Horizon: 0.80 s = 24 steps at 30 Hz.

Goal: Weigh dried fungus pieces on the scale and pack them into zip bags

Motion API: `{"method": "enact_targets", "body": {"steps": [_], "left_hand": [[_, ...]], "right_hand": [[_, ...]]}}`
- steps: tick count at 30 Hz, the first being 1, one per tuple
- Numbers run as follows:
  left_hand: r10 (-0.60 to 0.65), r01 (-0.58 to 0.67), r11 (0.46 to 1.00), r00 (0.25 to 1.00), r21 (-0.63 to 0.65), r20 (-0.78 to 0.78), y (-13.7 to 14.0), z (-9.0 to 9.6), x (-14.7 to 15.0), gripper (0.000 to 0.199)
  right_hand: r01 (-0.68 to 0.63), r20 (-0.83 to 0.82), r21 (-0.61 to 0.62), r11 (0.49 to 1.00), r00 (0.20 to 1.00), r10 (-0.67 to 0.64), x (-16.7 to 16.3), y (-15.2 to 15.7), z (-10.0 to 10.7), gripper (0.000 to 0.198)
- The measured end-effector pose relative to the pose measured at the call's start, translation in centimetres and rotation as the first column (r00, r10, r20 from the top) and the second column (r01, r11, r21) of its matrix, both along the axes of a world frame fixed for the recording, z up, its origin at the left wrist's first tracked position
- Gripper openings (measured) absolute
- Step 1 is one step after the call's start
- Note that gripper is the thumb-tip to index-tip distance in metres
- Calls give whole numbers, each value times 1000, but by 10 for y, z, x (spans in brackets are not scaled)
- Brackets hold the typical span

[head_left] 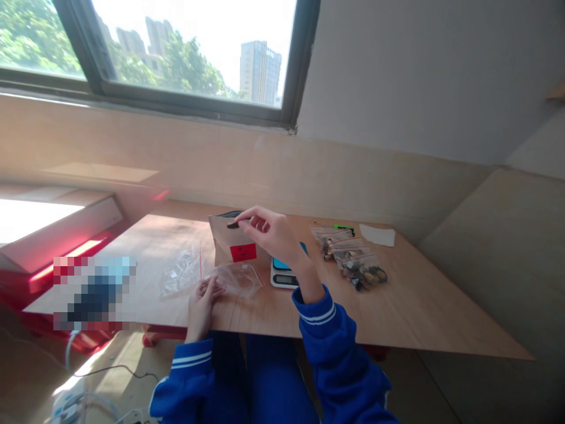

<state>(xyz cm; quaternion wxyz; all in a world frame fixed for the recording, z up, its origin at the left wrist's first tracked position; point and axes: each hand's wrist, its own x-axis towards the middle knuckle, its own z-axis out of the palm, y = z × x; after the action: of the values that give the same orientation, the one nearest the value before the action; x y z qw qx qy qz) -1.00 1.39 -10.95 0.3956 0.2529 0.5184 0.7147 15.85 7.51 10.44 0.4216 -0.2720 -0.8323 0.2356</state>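
Note:
My right hand (pixel 274 233) is raised, thumb and forefinger pinched on a small dark piece (pixel 232 225) whose kind I cannot make out. Behind that piece stands an upright brown paper bag (pixel 223 240) with a red label (pixel 243 252). Low on the table, my left hand (pixel 203 301) has its fingers closed on the edge of a clear zip bag (pixel 241 281), which lies nearly flat. Below my right wrist is a white kitchen scale (pixel 279 279) with a blue top, partly hidden by the hand and forearm.
A pile of clear zip bags (pixel 179 272) lies left of the paper bag. Filled zip bags (pixel 353 256) with dark and tan pieces, a green-handled tool (pixel 343 227) and white paper (pixel 377 235) lie on the right of the wooden table (pixel 424 300). A blurred patch covers the left end.

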Motion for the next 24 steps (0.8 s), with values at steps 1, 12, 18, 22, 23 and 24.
{"method": "enact_targets", "body": {"steps": [1,12,18,22,23,24], "left_hand": [[2,-2,1000,1000,2,4,0,0,0,50],[0,-1,1000,998,15,68,0,1,2,47],[-2,-2,1000,988,29,154,0,5,2,49],[-26,17,999,972,40,232,-4,10,-3,48],[-40,30,999,968,45,250,-6,11,-5,49],[-58,46,998,963,51,264,-8,13,-6,50]], "right_hand": [[42,-37,26,999,999,-41,0,6,7,13],[168,-44,81,982,985,-165,-2,1,-33,22],[49,211,-78,996,977,-32,16,-32,-87,27],[109,279,-151,983,958,-63,20,-38,-117,25],[100,246,-172,980,968,-56,20,-38,-119,15],[78,199,-197,977,979,-38,20,-38,-119,6]]}}
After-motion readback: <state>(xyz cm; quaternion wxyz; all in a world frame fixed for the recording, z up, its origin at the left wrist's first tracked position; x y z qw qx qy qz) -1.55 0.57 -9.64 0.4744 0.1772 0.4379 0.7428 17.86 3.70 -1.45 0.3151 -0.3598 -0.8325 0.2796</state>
